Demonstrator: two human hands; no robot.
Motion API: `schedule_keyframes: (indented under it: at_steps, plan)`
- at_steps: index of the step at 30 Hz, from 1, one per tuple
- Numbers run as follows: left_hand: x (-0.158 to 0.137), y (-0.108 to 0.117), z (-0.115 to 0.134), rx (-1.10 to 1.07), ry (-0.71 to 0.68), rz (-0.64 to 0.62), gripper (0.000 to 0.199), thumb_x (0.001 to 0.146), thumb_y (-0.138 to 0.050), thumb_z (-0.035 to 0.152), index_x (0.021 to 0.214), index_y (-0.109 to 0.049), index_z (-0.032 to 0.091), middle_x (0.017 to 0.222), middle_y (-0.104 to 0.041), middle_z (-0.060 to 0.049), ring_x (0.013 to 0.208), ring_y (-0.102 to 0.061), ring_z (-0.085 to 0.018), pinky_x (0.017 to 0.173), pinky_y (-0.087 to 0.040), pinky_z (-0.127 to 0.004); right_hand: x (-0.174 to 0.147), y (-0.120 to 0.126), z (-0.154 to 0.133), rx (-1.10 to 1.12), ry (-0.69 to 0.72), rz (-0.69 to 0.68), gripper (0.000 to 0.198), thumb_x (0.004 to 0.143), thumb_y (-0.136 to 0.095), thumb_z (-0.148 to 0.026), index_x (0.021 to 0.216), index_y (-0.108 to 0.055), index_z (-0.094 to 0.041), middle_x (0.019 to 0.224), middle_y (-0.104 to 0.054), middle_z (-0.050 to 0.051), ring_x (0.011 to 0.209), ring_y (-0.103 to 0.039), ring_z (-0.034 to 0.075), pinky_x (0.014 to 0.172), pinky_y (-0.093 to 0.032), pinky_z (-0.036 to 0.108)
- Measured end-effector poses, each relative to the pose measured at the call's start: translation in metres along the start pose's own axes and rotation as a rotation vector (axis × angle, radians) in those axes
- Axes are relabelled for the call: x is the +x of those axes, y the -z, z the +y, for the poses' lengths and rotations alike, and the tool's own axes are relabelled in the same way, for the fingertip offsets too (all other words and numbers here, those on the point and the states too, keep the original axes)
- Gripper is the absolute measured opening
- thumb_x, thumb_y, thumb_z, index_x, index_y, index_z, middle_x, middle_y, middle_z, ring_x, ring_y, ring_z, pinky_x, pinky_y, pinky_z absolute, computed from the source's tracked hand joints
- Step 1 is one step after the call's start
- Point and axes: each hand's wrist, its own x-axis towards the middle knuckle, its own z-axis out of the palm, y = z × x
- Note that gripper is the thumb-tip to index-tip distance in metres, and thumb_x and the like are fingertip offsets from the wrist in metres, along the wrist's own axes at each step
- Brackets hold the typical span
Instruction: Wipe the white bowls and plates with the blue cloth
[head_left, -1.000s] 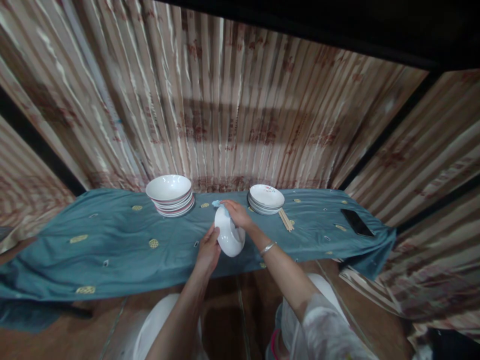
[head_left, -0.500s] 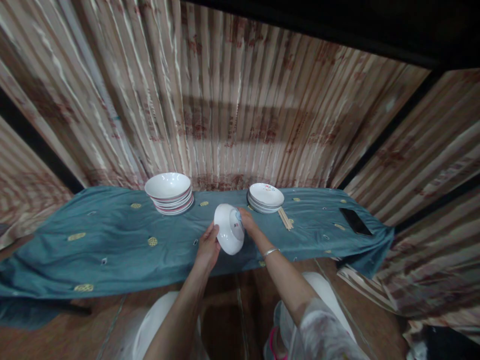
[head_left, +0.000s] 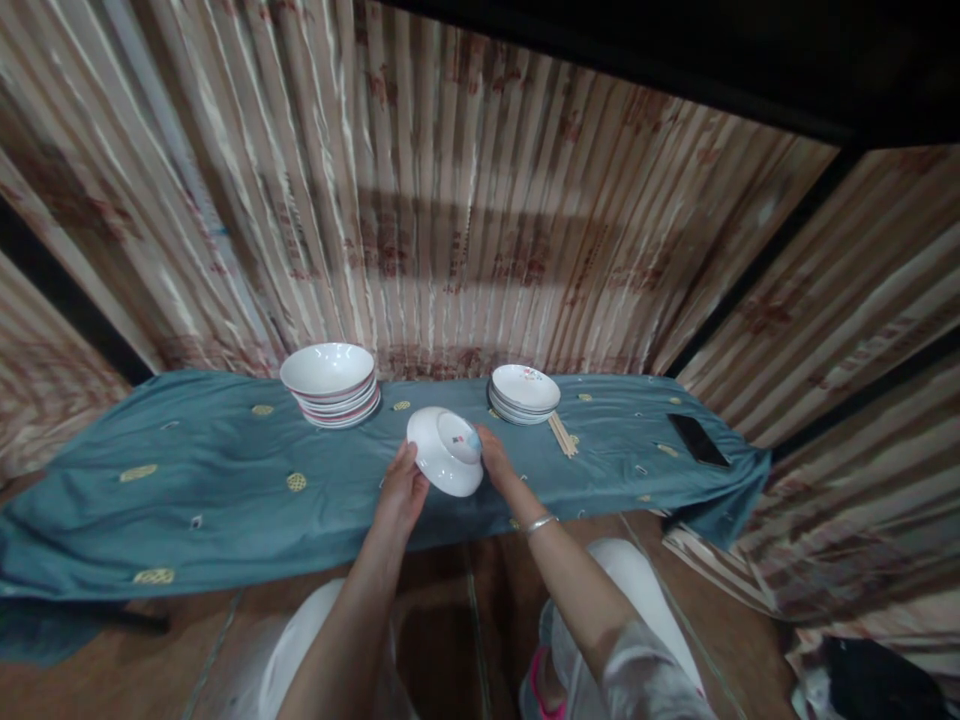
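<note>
Left hand (head_left: 403,486) holds a bowl (head_left: 439,458) – right hand (head_left: 493,458) at its edge.

Teal-draped table (head_left: 236,500), taller dish stack (head_left: 330,386), lower dish stack (head_left: 524,393), pale chopsticks (head_left: 562,436) beside it, black phone (head_left: 697,440)

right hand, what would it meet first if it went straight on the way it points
Most likely the white bowl held in the left hand: the right hand, with its blue cloth, is at the bowl's edge; depth is unclear.
</note>
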Motion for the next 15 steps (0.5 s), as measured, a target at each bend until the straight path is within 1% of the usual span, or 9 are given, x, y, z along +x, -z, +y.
schedule_keyframes:
  at_steps: [2,5,10,13,15]
  plan:
    - [0.002,-0.001,-0.001,-0.004,0.002,0.015,0.018,0.085,-0.057,0.004,0.097,-0.064,0.014,0.073,-0.072,-0.001,0.06,-0.065,-0.008,0.065,-0.052,-0.016,-0.009,0.0,0.0,0.015,-0.038,0.017,0.055,0.092,-0.03,-0.05,0.111,-0.068,-0.016,0.114,-0.07,0.011,0.108,-0.063,0.024,0.097,-0.047,0.042]
    - [0.004,-0.002,-0.002,-0.005,-0.002,0.04,0.018,0.084,-0.059,0.004,0.098,-0.064,0.014,0.073,-0.071,-0.002,0.06,-0.065,-0.009,0.065,-0.052,-0.017,-0.023,-0.002,0.001,0.034,-0.068,0.043,0.061,0.092,-0.029,-0.055,0.12,-0.063,-0.013,0.126,-0.064,0.013,0.117,-0.059,0.024,0.103,-0.043,0.043]
    - [0.002,-0.005,-0.002,-0.023,-0.018,0.073,0.02,0.089,-0.05,0.004,0.101,-0.062,0.013,0.069,-0.07,-0.001,0.056,-0.064,-0.008,0.06,-0.052,-0.016,-0.048,-0.008,0.004,0.013,-0.089,0.142,0.067,0.091,-0.027,-0.061,0.13,-0.056,-0.015,0.133,-0.059,0.012,0.123,-0.054,0.022,0.105,-0.041,0.043]
    - [0.003,-0.005,-0.003,-0.039,-0.028,0.099,0.023,0.089,-0.049,0.004,0.105,-0.061,0.015,0.068,-0.07,0.0,0.056,-0.064,-0.008,0.059,-0.052,-0.014,-0.066,-0.015,0.007,-0.058,-0.078,0.142,0.066,0.094,-0.024,-0.059,0.138,-0.049,-0.017,0.136,-0.056,0.011,0.127,-0.052,0.021,0.104,-0.042,0.041]
    - [0.004,-0.004,-0.004,-0.04,-0.031,0.118,0.024,0.089,-0.049,0.004,0.106,-0.061,0.015,0.068,-0.07,0.0,0.055,-0.063,-0.007,0.059,-0.052,-0.014,-0.079,-0.021,0.007,-0.08,-0.075,0.164,0.064,0.095,-0.025,-0.056,0.142,-0.044,-0.017,0.14,-0.052,0.012,0.13,-0.048,0.021,0.106,-0.04,0.041]
